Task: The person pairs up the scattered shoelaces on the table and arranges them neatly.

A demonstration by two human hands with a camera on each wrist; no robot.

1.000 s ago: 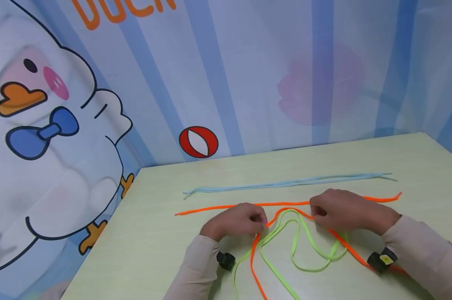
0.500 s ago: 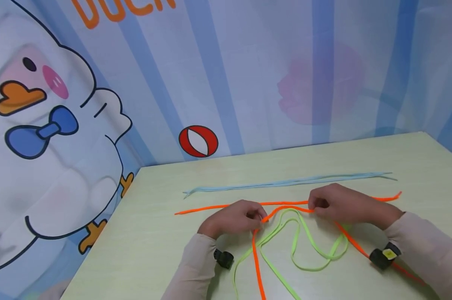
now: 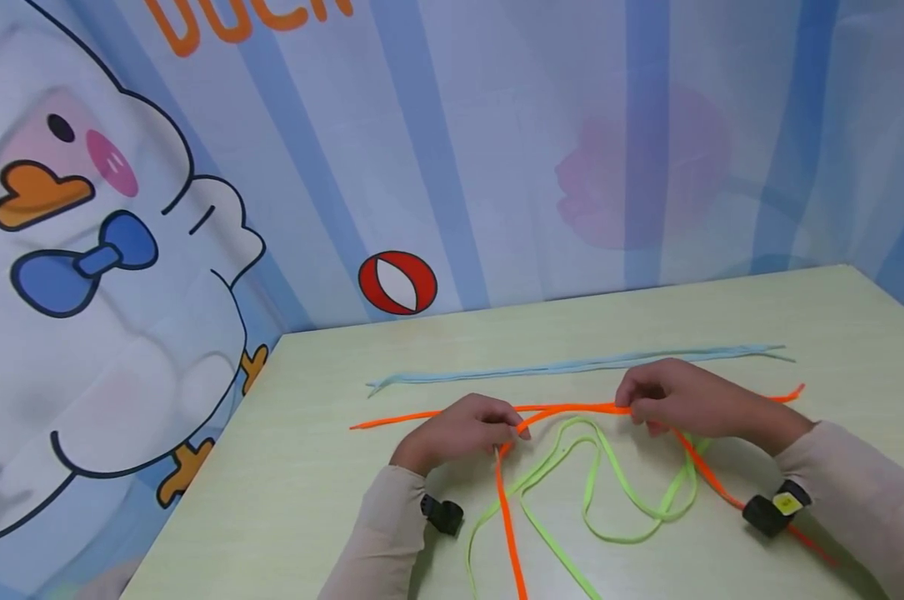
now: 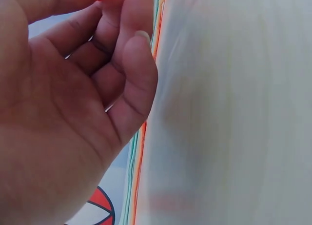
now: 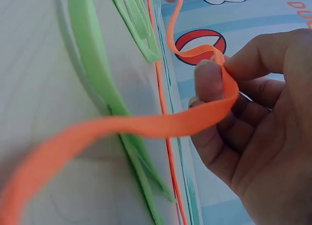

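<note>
An orange shoelace (image 3: 509, 533) hangs between both hands, its middle stretch raised and its two ends trailing toward the front. My left hand (image 3: 462, 429) pinches it on one side; in the left wrist view only a bit of orange shows at the fingertips. On the other side my right hand (image 3: 691, 400) grips it between thumb and fingers, and the right wrist view shows the flat lace (image 5: 161, 126) bending round them. Right behind lies a second orange shoelace (image 3: 399, 419), stretched nearly straight across the table. A light green shoelace (image 3: 621, 540) lies in loose loops between the forearms.
Pale blue shoelaces (image 3: 571, 367) lie side by side farther back on the light wooden table (image 3: 272, 500). Behind the table's far edge hangs a blue striped backdrop (image 3: 496, 167) printed with a duck and a red ball.
Both hands have moved a little away from the body, carrying the orange shoelace's middle back until it overlaps the straight orange one in the head view. Green and blue laces stay nearly in place.
</note>
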